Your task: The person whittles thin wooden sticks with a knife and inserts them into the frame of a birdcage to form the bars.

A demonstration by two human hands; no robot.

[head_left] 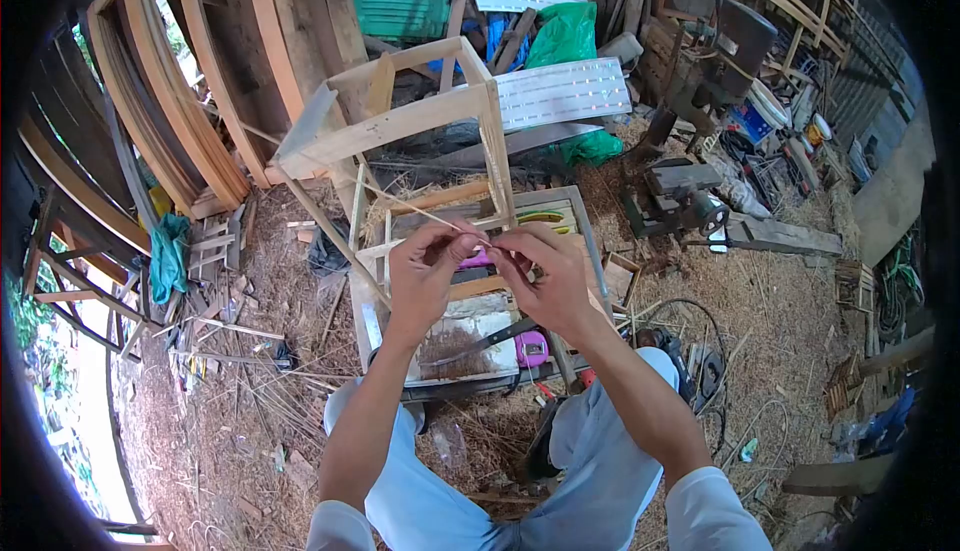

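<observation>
My left hand point(428, 269) and my right hand point(543, 269) meet above a low work table point(588, 251), fingertips pinched together on a thin light strip point(420, 213). The strip runs from the fingers up and left towards a wooden frame point(390, 129) that stands at the table's far side. Whatever else the fingertips hold is too small to make out. Below the hands lie a dark blade-like tool point(485, 342), a pink object point(532, 349) and a wooden piece point(478, 288) on the table.
Wooden door or window frames point(165, 81) lean at the left. A drill press point(700, 91) stands at the back right. Beyond the table are green plastic sheeting point(563, 35) and perforated white panels point(562, 93). A power tool with a cord point(672, 353) lies right of my knee; wood scraps litter the floor.
</observation>
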